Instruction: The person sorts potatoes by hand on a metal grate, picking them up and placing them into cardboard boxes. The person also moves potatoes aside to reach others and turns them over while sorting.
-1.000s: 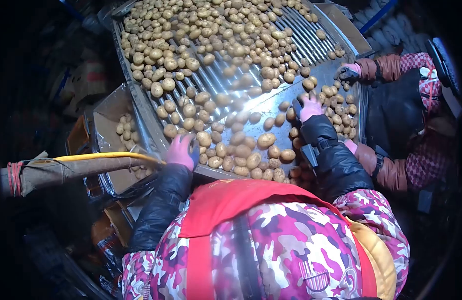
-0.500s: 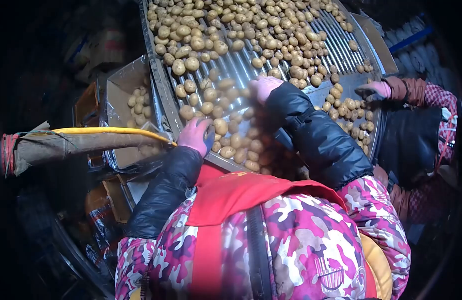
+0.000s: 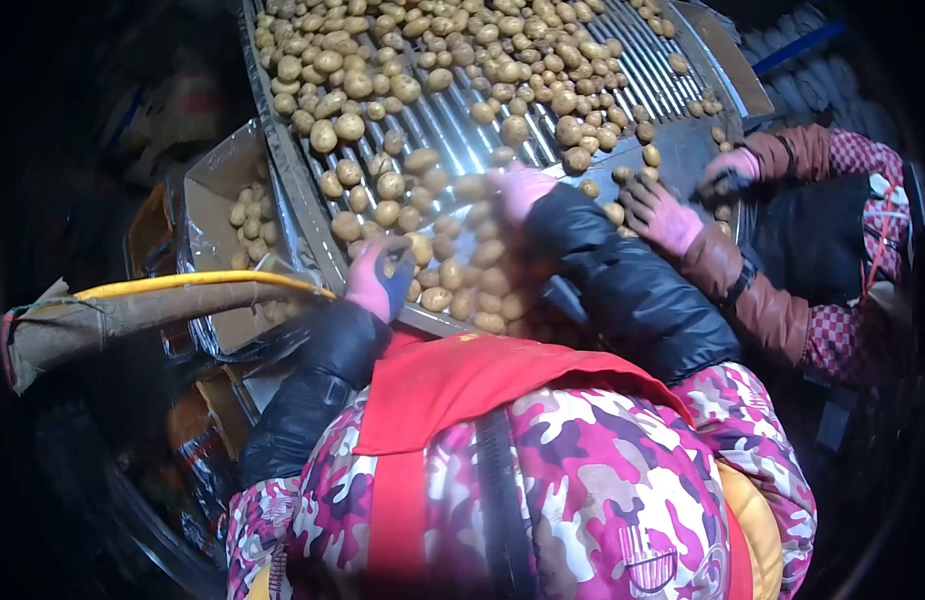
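My left hand (image 3: 375, 279), in a pink glove with dark fingers, rests at the left rim of a sloping metal sorting table. Its thumb and fingers are apart in a curve, right beside the nearest potatoes (image 3: 435, 299). Out over the middle of the potatoes reaches my right hand (image 3: 523, 191), also in a pink glove. Its fingers are smeared by motion, and so are the potatoes just below it. Dark padded sleeves cover both my forearms.
Metal rollers (image 3: 462, 125) carry many potatoes farther up. At left stands a lined cardboard box (image 3: 207, 215) holding potatoes, with a wrapped pole and yellow hose (image 3: 202, 280) before it. A co-worker's gloved hands (image 3: 667, 217) work at the right side; another carton (image 3: 717, 55) stands behind.
The camera view has shifted slightly. A second co-worker's hand now reaches in over the small potatoes at right, beside my right sleeve. Potatoes under my right hand are moving.
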A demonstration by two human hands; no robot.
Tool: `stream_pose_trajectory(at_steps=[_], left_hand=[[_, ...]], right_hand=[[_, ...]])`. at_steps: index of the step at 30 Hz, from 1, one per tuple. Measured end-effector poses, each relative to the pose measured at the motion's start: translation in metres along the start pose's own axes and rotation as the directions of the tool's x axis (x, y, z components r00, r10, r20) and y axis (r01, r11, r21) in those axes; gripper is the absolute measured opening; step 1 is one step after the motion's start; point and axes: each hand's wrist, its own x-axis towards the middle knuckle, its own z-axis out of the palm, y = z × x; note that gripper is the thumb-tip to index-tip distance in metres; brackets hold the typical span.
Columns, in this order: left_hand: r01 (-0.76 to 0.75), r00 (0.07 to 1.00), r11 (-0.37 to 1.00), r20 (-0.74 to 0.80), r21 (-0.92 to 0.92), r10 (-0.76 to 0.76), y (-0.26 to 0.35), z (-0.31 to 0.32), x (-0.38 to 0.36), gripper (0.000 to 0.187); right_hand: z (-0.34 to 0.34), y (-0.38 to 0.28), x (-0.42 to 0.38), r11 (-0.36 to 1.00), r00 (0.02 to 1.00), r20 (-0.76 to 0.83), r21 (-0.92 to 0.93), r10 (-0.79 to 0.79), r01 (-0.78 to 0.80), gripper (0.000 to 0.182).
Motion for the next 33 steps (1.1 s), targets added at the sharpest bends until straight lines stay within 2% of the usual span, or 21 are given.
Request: stream_pose_trajectory(at_steps=[1,2,4,5,6,7,10,11,13,15,16,17,18,20,21,24,26,27,30,32,33], left_hand=[[0.026,0.998,0.991,0.06,-0.128,-0.019,0.005,0.005,-0.001,0.025],[0.06,0.992,0.967,0.122,-0.25,-0.03,0.011,0.011,-0.001,0.025],[0.391,0.899,0.799,0.375,-0.456,-0.226,0.049,-0.001,0.004,0.029],[0.568,0.813,0.631,0.479,-0.528,-0.33,0.059,-0.005,0.004,0.031],[0.71,0.704,0.426,0.588,-0.561,-0.398,0.065,-0.006,0.004,0.033],[0.607,0.781,0.549,0.561,-0.574,-0.276,0.06,-0.002,-0.002,0.043],[0.752,0.623,-0.078,0.744,-0.655,-0.241,0.026,0.006,-0.008,0.058],[0.749,0.608,-0.135,0.754,-0.648,-0.25,0.027,0.008,-0.008,0.06],[0.736,0.573,-0.247,0.775,-0.63,-0.267,0.028,0.016,-0.008,0.066],[0.72,0.591,-0.343,0.792,-0.604,-0.153,0.033,0.02,0.0,0.064],[0.712,0.6,-0.389,0.794,-0.585,-0.098,0.038,0.02,0.004,0.064],[0.705,0.584,-0.338,0.781,-0.623,-0.223,0.044,0.018,0.007,0.068],[0.699,0.596,-0.379,0.787,-0.607,-0.16,0.025,0.022,0.001,0.066],[0.69,0.619,-0.451,0.784,-0.567,-0.04,-0.033,0.031,-0.01,0.062],[0.707,0.515,-0.557,0.857,-0.436,-0.017,-0.018,0.02,-0.005,0.057],[0.867,0.445,-0.08,0.835,-0.493,-0.323,0.013,0.006,0.001,0.053],[0.853,0.421,-0.26,0.891,-0.452,-0.17,-0.015,0.012,-0.008,0.052],[0.84,0.413,-0.347,0.906,-0.418,-0.091,-0.026,0.014,-0.009,0.051],[0.862,0.402,-0.269,0.903,-0.429,-0.153,-0.015,0.01,-0.001,0.051],[0.866,0.373,-0.286,0.911,-0.41,-0.177,-0.027,0.013,0.0,0.051],[0.871,0.352,-0.302,0.921,-0.388,-0.168,-0.044,0.017,-0.001,0.051]], right_hand=[[0.019,0.019,0.021,0.906,0.997,0.024,0.415,0.076,-0.079,0.044],[0.02,0.021,0.025,0.954,0.999,-0.033,0.301,0.022,-0.012,0.042],[0.023,0.022,0.032,0.995,0.986,-0.145,0.039,-0.085,0.092,0.042],[0.021,0.024,0.033,0.957,0.992,-0.125,0.29,0.031,0.006,0.042],[0.022,0.037,0.045,0.939,0.991,-0.13,0.344,0.032,0.015,0.042],[0.015,0.031,0.045,0.917,0.99,-0.135,0.397,0.033,0.023,0.043],[-0.001,-0.005,0.002,0.911,0.994,-0.075,0.41,0.074,-0.037,0.034],[-0.023,-0.054,-0.041,0.842,0.988,0.012,0.521,0.157,-0.14,0.027],[-0.013,-0.064,-0.062,0.973,0.989,-0.117,0.204,-0.089,0.111,0.027],[0.0,-0.074,-0.066,0.972,0.967,0.097,-0.001,-0.236,0.237,0.043],[0.009,-0.07,-0.067,0.88,0.888,0.026,-0.124,-0.46,0.459,0.046],[0.005,-0.068,-0.062,0.875,0.882,0.001,-0.119,-0.472,0.468,0.047],[0.0,-0.066,-0.056,0.869,0.873,-0.024,-0.113,-0.486,0.481,0.048],[-0.012,-0.038,-0.012,0.872,0.831,-0.267,-0.149,-0.489,0.466,0.05],[-0.031,-0.031,0.004,0.88,0.819,-0.325,-0.214,-0.474,0.425,0.05],[-0.067,-0.02,0.06,0.916,0.807,-0.453,-0.31,-0.378,0.255,0.049],[-0.085,-0.031,0.087,0.899,0.835,-0.398,-0.371,-0.38,0.233,0.052],[-0.083,-0.024,0.116,0.836,0.77,-0.427,-0.494,-0.474,0.24,0.054],[-0.085,-0.01,0.182,0.767,0.657,-0.471,-0.581,-0.589,0.272,0.054],[-0.123,-0.019,0.187,0.733,0.794,-0.394,-0.674,-0.464,0.094,0.055],[-0.147,-0.014,0.195,0.806,0.855,-0.397,-0.591,-0.333,0.039,0.051]])
